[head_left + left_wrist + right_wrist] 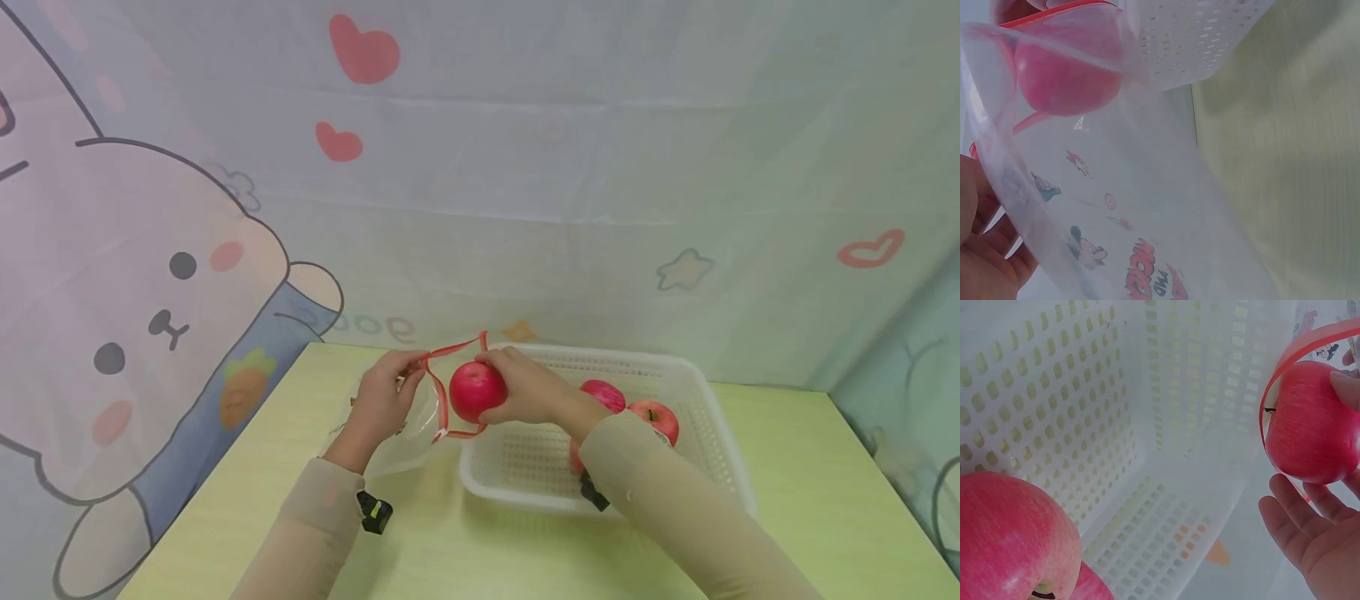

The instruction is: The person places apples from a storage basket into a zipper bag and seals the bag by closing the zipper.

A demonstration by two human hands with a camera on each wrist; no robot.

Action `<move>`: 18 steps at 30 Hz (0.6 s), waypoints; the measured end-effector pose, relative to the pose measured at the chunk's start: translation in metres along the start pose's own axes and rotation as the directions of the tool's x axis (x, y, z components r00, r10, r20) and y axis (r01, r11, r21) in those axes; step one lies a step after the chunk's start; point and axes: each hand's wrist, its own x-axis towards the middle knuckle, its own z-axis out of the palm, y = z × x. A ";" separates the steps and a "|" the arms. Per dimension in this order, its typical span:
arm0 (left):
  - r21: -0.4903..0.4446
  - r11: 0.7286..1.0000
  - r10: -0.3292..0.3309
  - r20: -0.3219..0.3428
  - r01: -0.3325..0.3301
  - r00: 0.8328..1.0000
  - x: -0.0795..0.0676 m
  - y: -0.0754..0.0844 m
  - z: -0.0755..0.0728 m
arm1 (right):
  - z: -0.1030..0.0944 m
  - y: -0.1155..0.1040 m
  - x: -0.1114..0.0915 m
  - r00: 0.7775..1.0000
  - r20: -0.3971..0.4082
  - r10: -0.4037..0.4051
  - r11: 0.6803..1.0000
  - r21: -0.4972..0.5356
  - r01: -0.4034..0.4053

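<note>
My right hand (528,387) grips a red apple (477,392) between thumb and fingers, at the mouth of a clear plastic bag (408,454). With thumb and fingers, my left hand (386,396) pinches the bag's red rim (441,392), which stands spread apart. In the left wrist view the apple (1066,75) shows pink through the film, above printed cartoon figures and lettering. The right wrist view has the red band curving around the stem side of the apple (1313,425); the fingers (1300,515) lie below it.
A white perforated basket (495,492) stands on the light wooden table (795,467), right of the bag. Inside lie several apples (654,419), partly hidden by my right forearm. A printed cloth (525,167) hangs behind the table.
</note>
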 end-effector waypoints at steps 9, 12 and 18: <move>-0.014 0.999 -0.038 0.029 0.038 0.999 0.000 0.002 -0.001 | -0.001 -0.002 0.000 0.999 -0.022 -0.028 0.999 -0.019 0.027; -0.024 0.999 -0.043 0.031 0.044 0.999 -0.001 0.002 -0.001 | 0.000 -0.002 0.001 0.999 -0.027 -0.029 0.999 -0.020 0.028; -0.034 0.998 -0.059 0.047 0.061 0.997 0.000 0.003 0.000 | 0.001 -0.002 0.001 0.999 -0.034 -0.030 0.999 -0.022 0.030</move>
